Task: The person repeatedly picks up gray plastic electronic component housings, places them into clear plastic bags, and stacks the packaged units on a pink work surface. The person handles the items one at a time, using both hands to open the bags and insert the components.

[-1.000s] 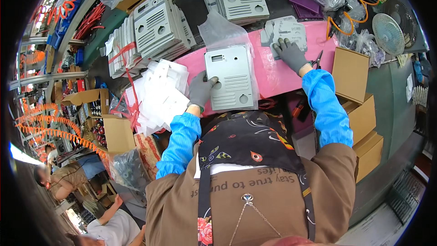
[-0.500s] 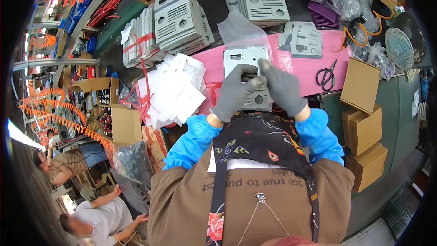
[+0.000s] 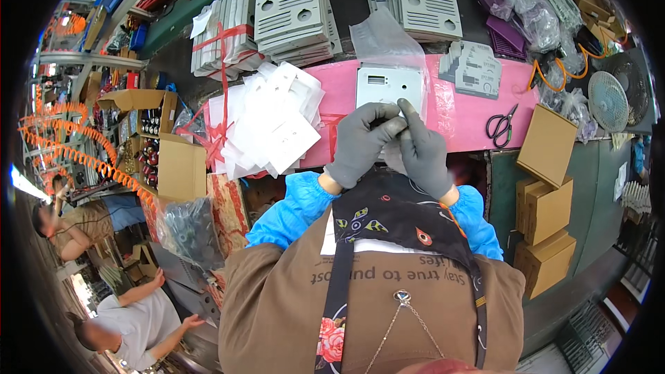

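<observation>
In front of me a light grey flat panel (image 3: 388,85) with a small rectangular window lies on a pink sheet (image 3: 454,114). A strip of clear plastic film (image 3: 388,38) extends from its far edge. Both my hands wear grey gloves and meet above the panel's near part, hiding much of it. My left hand (image 3: 364,140) is closed, with thumb and forefinger pinched together. Close against it, my right hand (image 3: 424,151) has its fingertips pressed together at the left thumb. Whatever is between the fingertips is too small and covered to name.
Loose white sheets (image 3: 277,114) are heaped on the left. Stacks of grey panels (image 3: 294,14) stand at the back. On the right are flat grey cards (image 3: 474,69), black-handled scissors (image 3: 500,127), cardboard boxes (image 3: 547,211) and a small fan (image 3: 609,100). Two people work at far left.
My right hand has come down and closer to my left hand, its fingers now meeting the left fingertips. The whole view has shifted slightly.
</observation>
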Motion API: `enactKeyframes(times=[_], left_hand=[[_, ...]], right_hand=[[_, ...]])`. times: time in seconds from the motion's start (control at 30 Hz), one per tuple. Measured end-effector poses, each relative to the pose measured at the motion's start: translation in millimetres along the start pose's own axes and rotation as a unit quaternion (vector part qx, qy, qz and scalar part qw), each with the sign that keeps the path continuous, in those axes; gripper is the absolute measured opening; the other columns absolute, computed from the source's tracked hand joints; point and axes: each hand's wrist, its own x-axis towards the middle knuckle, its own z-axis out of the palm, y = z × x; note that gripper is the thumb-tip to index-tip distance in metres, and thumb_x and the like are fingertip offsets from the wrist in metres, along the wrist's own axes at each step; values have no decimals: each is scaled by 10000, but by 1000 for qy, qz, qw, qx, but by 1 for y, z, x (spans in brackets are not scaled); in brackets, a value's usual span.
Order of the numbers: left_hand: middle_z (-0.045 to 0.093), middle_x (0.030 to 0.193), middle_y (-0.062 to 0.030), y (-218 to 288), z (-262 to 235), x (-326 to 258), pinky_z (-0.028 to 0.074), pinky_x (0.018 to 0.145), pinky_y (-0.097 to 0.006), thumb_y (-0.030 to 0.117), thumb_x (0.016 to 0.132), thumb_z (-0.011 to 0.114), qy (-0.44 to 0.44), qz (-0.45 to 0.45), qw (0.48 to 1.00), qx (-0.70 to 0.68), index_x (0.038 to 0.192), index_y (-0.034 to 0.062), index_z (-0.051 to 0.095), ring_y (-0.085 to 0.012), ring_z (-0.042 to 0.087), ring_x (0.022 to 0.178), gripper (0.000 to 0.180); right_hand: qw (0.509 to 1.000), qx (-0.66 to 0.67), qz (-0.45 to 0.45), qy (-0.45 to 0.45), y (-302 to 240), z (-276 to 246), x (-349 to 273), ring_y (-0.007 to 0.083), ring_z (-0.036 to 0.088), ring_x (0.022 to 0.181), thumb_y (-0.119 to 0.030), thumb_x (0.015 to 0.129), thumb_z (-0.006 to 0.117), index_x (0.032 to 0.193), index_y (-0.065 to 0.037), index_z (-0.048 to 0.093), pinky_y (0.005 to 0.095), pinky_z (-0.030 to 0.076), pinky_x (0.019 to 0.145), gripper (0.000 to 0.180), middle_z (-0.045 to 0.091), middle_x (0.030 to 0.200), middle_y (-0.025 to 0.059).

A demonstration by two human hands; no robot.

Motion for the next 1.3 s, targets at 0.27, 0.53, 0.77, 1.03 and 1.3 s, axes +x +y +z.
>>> enactKeyframes(times=[0.27,0.53,0.77,1.03,1.3], left_hand=[[608,853,-3,25,-19,-1,482,676,-252,102,921,617,-46,-45,996,-55,949,1,624,-61,543,750,106],[649,917,-90,-7,-50,13,553,725,-303,137,924,509,-2,-75,980,-184,1042,-30,592,-153,644,771,221],[675,1061,-131,-28,-83,22,587,767,-339,179,956,455,-81,-166,825,-534,1083,-10,597,-237,672,927,269],[678,992,-88,-12,-59,3,530,714,-302,255,955,587,-74,-44,987,136,1103,-3,626,-177,650,798,300],[680,861,-125,-7,-45,6,518,706,-343,231,876,697,-16,5,962,272,1030,15,656,-191,653,744,268]], right_hand=[[895,402,183,53,-26,18,20,120,617,853,-154,970,554,1297,21,580,295,501,736,372,659,1026,94],[919,200,254,224,32,33,41,141,606,708,-344,1032,496,986,7,651,323,456,622,386,662,814,96],[945,-260,53,193,24,36,40,320,571,482,-349,1003,539,954,-110,672,408,434,459,278,576,575,138],[929,-304,117,178,24,42,52,333,598,527,-379,997,546,936,-115,684,429,429,476,304,594,602,135],[930,-291,97,203,19,43,55,335,593,511,-360,996,547,922,-121,682,433,422,459,285,595,596,134]])
